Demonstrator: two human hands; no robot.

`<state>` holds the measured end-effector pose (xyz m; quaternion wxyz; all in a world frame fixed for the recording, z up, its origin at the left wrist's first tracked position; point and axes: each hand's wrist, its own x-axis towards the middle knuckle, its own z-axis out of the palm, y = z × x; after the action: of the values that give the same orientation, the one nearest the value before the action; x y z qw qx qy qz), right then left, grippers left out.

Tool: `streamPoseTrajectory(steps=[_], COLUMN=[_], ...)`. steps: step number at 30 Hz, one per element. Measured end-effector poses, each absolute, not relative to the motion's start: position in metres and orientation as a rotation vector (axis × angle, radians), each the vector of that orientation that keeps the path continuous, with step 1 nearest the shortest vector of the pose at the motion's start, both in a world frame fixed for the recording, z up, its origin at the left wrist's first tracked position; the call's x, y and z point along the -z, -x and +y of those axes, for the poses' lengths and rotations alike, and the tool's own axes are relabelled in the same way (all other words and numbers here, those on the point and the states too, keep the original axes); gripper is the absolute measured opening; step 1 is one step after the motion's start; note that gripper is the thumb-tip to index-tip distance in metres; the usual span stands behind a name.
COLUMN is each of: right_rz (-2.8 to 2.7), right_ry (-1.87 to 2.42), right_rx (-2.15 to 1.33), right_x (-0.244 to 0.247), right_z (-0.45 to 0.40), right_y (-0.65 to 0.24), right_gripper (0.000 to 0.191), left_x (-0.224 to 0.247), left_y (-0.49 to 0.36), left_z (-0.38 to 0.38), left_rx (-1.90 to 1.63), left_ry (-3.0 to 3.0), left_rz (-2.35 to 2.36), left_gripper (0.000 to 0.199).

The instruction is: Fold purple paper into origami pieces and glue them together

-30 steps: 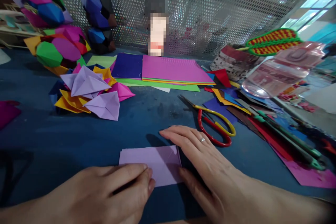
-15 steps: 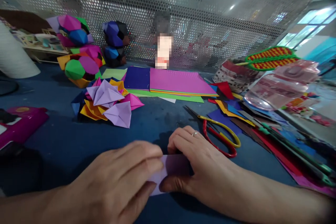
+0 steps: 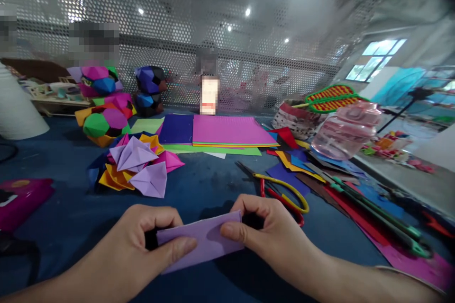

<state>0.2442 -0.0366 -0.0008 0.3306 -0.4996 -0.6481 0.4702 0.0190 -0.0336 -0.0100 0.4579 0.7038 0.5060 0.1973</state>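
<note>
The left hand [image 3: 142, 241] pinches one end of a folded lilac paper [image 3: 208, 241], thumb in front and fingers behind. The right hand [image 3: 270, 227] grips the other end in the same narrow way, its thumb flat on the near face. The lilac paper is held between the two hands, over the blue surface [image 3: 206, 180], its upper edge rising toward the right hand.

Just beyond the right hand lie scissors [image 3: 280, 180] with one yellow and one red handle, their points aimed away to the left. Farther to the right of that hand are overlapping coloured paper pieces [image 3: 289, 177], with a green-handled tool [image 3: 384, 218] lying across them. Behind these leans a clear pinkish bottle [image 3: 343, 135]; any marks on it are too blurred to read.

Beyond the left hand sits a cluster of folded paper pieces [image 3: 133, 154] in lilac, orange and pink. Faceted paper balls [image 3: 106, 123] stand farther back. To the far left of that hand is a glossy magenta object [image 3: 28, 199]. Ahead of both hands, well apart from them, a pink sheet [image 3: 231, 130] tops a paper stack, beside a navy sheet [image 3: 177, 129].
</note>
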Motion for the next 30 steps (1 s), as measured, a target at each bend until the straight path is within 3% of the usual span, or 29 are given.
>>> streamPoseTrajectory(steps=[18, 30], right_rz=[-1.801, -1.67], right_ry=[1.312, 1.309], right_rx=[-1.096, -1.316], right_x=[0.002, -0.0013], right_z=[-0.0426, -0.0407], right_y=[-0.2451, -0.2437], right_gripper=[0.017, 0.014], left_x=[0.0174, 0.0178], left_y=[-0.014, -0.0137], left_z=[-0.0332, -0.0338], left_rx=[-0.445, -0.467], left_ry=[-1.788, -1.785], left_rz=[1.279, 1.254], left_gripper=[0.047, 0.05])
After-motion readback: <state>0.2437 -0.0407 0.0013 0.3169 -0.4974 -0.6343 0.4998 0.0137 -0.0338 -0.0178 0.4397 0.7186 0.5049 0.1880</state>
